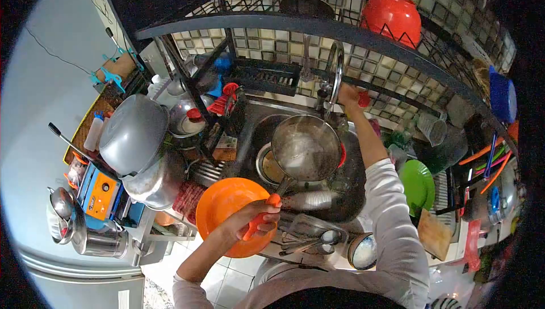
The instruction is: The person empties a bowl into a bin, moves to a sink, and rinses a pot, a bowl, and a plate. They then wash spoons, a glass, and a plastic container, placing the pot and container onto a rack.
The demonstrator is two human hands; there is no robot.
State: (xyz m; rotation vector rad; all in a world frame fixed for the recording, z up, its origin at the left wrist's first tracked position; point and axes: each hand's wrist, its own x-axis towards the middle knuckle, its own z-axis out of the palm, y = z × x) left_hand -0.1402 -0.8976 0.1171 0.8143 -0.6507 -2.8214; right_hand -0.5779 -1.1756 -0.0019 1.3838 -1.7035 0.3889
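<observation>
My left hand (255,222) is closed round the orange handle of a metal saucepan (306,147), its wet, cloudy inside facing up over the sink (355,195). Under that hand is a large orange plate (218,209) at the sink's left front edge. My right hand (347,94) reaches to the back, right beside the curved tap (339,70); its fingers are mostly hidden. Close to the right hand shows a small red thing (364,99). Below the tap spout sits the pan's far rim. Partly covered by the pan, a bowl (263,164) lies in the sink.
A black dish rack (363,32) spans overhead, with a red bowl (392,17) on it. Large metal pots (133,133) crowd the left. A clear tray with spoons (309,238) and a bowl (363,251) sit in front; a green plate (417,187) stands right.
</observation>
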